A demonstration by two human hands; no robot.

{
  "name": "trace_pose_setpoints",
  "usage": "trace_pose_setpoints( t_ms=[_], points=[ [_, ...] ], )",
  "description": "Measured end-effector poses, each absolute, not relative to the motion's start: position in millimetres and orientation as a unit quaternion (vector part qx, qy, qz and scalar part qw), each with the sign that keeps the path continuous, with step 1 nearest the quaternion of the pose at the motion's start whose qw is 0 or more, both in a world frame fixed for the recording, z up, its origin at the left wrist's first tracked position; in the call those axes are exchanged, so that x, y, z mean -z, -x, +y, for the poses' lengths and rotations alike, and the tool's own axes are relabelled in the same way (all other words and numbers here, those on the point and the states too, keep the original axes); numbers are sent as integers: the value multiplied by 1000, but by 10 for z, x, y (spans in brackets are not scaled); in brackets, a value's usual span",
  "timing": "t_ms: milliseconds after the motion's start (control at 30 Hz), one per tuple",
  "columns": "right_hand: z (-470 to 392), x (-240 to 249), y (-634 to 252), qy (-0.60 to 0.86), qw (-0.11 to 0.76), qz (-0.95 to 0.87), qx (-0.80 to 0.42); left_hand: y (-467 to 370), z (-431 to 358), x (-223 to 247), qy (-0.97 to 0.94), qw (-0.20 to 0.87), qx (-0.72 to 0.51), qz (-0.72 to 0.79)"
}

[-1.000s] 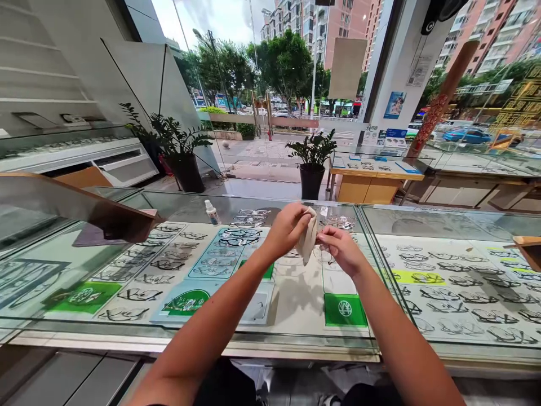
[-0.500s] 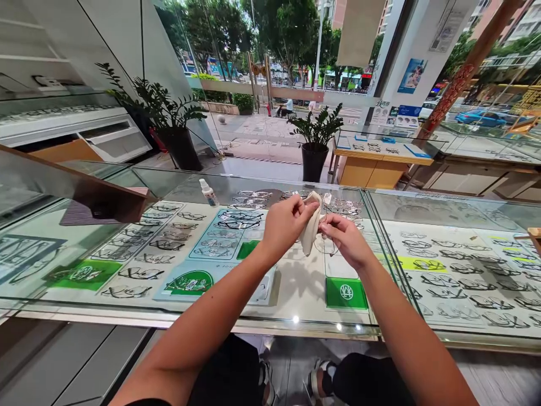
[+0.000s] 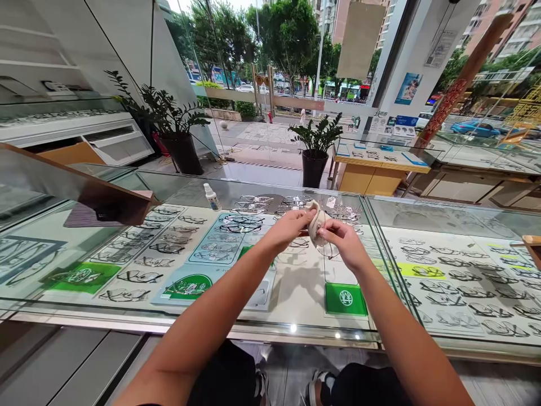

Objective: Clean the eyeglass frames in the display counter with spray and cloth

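Over the glass counter, my left hand (image 3: 295, 226) is closed on a cream cloth (image 3: 316, 228), bunched between my two hands. My right hand (image 3: 343, 241) pinches a pair of thin-framed glasses (image 3: 331, 252) at the cloth's right side; one rim hangs below my fingers, and the cloth hides the rest. A white spray bottle (image 3: 212, 197) stands upright on the glass to the left. Beneath the glass lie rows of spectacles (image 3: 153, 261) and a green card (image 3: 346, 299) with a white logo.
A brown wooden board or stand (image 3: 114, 197) juts in at the left of the glass counter (image 3: 296, 332). Potted plants (image 3: 314, 169) stand beyond the counter, before the glass front. More spectacles fill the right-hand case (image 3: 465, 270).
My left hand has lowered and turned flatter. The cloth, which hung long before, is now bunched up around part of the glasses.
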State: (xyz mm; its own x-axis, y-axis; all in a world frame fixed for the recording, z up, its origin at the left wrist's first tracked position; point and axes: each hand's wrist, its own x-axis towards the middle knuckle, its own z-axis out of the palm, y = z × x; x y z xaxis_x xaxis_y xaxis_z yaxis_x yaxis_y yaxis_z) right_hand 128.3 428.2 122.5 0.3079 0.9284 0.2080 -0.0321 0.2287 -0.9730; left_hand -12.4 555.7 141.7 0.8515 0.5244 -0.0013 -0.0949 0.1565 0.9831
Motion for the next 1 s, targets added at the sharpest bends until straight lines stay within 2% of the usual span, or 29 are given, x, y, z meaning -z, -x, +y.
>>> trace_pose_setpoints(
  t_ms=[267,467,1000],
  points=[
    [4264,-1188,-1313,481,642,-404,-440,87,5607,-1431,-537,801,-247,95],
    [4272,-1177,-1305,467,653,-399,-443,65,5524,-1421,-491,842,-217,50],
    [4272,-1186,-1286,450,642,-442,-436,38,5405,-1350,-534,797,-256,117]
  ],
)
